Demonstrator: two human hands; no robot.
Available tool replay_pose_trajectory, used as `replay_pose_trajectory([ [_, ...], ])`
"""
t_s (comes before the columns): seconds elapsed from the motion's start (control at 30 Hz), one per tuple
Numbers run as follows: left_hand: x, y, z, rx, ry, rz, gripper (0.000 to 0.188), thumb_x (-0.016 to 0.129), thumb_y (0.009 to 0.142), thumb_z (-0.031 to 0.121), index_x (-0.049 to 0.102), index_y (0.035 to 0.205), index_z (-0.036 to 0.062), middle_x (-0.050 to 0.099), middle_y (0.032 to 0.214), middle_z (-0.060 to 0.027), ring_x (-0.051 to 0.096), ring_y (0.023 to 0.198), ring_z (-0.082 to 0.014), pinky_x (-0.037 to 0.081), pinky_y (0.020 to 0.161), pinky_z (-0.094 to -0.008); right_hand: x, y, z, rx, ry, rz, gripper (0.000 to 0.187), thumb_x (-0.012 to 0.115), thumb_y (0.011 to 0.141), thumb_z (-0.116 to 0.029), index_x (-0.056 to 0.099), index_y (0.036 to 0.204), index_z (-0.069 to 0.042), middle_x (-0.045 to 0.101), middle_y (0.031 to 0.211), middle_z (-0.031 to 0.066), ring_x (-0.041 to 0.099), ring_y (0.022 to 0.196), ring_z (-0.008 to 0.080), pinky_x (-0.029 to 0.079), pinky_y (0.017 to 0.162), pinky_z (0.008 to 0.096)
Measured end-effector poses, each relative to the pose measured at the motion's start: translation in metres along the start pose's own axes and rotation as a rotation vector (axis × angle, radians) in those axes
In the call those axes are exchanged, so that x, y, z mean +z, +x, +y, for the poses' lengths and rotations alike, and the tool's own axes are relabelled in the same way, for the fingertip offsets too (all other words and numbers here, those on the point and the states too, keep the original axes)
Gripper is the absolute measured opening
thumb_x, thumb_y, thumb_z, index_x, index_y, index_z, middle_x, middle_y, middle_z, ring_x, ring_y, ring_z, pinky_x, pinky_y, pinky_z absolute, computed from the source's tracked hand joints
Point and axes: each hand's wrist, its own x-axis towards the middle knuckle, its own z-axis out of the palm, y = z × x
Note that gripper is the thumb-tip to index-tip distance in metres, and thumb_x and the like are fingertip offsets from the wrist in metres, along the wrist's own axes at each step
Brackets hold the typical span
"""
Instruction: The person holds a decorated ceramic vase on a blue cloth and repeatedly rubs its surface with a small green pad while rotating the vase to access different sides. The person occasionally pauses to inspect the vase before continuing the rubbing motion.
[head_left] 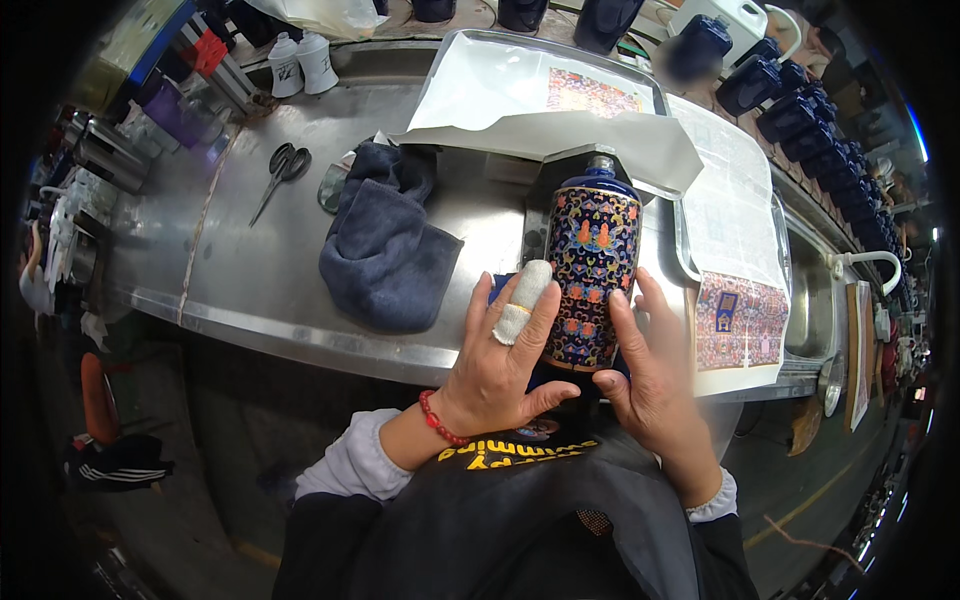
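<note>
A dark blue bottle [594, 275], covered in a colourful floral pattern, is in front of me with its narrow neck pointing away. Behind it shows a dark angular piece [541, 200], partly hidden. My left hand [505, 350] lies along the bottle's left side, fingers stretched and spread. One of its fingers wears a whitish cloth finger cover [524, 305] with a yellow band. On the bottle's right side, my right hand [650, 375] rests with extended fingers, its fingertips touching the lower front edge. Both hands are open, not wrapped around the bottle.
A crumpled dark blue cloth [385, 245] and black scissors [281, 178] lie on the metal table [265, 265]. Beyond the bottle is a tray [490, 75] with white paper. Patterned sheets [742, 325] lie to the right, before a sink [812, 320]. Several blue bottles [790, 115] line the far right.
</note>
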Motion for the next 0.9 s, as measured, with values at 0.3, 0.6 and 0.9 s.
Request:
replay_pose_trajectory([
  [0.3, 0.007, 0.000, 0.002, 0.010, 0.029, -0.066, 0.114, 0.070, 0.087, 0.065, 0.023, 0.160, -0.0099, 0.039, 0.154, -0.0339, 0.038, 0.143, -0.0517, 0.018, 0.121, -0.0661, 0.005, -0.002, 0.002, -0.015, -0.096, -0.012, 0.072, 0.070, 0.094, -0.039, 0.047, 0.156, -0.011, 0.029, 0.161, 0.0305, 0.044, 0.137, 0.0478, 0.038, 0.113, 0.0537],
  [0.6, 0.007, -0.020, 0.001, 0.054, 0.057, -0.077, 0.115, 0.072, 0.086, 0.064, 0.022, 0.161, -0.0061, 0.033, 0.157, -0.0352, 0.035, 0.144, -0.0538, 0.015, 0.120, -0.0683, 0.003, -0.028, -0.011, 0.026, -0.010, -0.103, 0.080, 0.077, 0.088, -0.036, 0.044, 0.158, -0.015, 0.023, 0.164, 0.0320, 0.042, 0.140, 0.0490, 0.039, 0.112, 0.0542],
  [0.9, 0.012, -0.022, 0.002, 0.055, 0.068, -0.044, 0.111, 0.070, 0.087, 0.065, 0.026, 0.161, -0.0048, 0.035, 0.156, -0.0341, 0.036, 0.143, -0.0537, 0.015, 0.120, -0.0682, 0.012, -0.031, -0.014, -0.009, -0.062, -0.054, 0.089, 0.085, 0.078, -0.025, 0.045, 0.157, -0.016, 0.024, 0.163, 0.0322, 0.042, 0.140, 0.0498, 0.040, 0.111, 0.0547],
])
